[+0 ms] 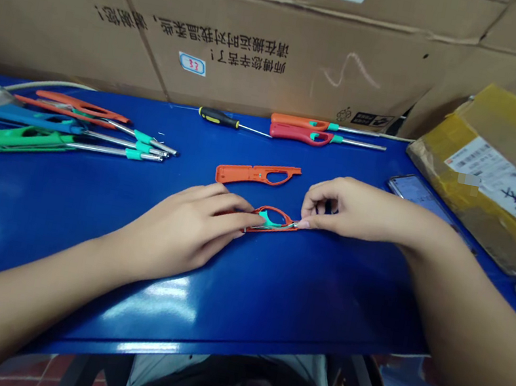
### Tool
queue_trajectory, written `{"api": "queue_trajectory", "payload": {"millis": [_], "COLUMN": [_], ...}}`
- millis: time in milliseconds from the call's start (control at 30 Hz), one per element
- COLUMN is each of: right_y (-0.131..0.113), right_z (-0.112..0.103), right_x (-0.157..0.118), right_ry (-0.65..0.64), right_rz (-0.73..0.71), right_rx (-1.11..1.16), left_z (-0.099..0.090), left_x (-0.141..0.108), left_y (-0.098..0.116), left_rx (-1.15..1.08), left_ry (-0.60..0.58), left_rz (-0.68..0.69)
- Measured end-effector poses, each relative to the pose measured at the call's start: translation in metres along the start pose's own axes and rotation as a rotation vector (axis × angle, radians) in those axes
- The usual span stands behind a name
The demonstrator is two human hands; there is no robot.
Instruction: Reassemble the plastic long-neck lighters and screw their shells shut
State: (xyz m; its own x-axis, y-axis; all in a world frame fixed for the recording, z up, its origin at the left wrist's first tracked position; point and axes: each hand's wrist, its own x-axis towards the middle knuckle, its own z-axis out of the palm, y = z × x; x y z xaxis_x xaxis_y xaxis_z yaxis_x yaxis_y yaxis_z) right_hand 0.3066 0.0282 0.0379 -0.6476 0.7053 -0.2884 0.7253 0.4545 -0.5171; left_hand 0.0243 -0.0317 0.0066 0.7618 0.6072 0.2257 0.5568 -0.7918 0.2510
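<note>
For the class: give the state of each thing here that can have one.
Near orange handle half: open, left hand holding it, right hand at tip
Teal piece: lying inside it
Far orange handle half: loose, inner side up
Screwdriver: unheld
Red lighter: tube projecting
Orange lighter: tube projecting
Green lighter: tube projecting
Blue lighter: tube projecting
Phone: screen lit
Large carton: printing inverted
Smaller box: taped

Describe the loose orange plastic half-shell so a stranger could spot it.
On the blue table, look just beyond the bare left hand. A long orange plastic half-shell with an oval hole lies there, untouched, unlike the orange plastic piece that hand holds.
</note>
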Motion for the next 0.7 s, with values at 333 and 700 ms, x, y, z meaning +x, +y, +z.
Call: {"api": "queue_trajectory", "payload": {"millis": [333,700], "right_y": [-0.0009,-0.0097], "right_z": [-0.0028,0.0008], "right_x": [-0.0033,-0.0006], "right_ry": [-0.021,0.008], "right_rz": [0.022,-0.033], "right_rx": [0.007,-0.001], "left_z": [0.0029,0.0048], "left_x": [0.0008,-0.0021], "left_y": [0.0044,0.0047], "left_rx": [0.129,0.135], "left_ry": [-0.077,-0.061], "left_rz": [0.001,0.001]}}
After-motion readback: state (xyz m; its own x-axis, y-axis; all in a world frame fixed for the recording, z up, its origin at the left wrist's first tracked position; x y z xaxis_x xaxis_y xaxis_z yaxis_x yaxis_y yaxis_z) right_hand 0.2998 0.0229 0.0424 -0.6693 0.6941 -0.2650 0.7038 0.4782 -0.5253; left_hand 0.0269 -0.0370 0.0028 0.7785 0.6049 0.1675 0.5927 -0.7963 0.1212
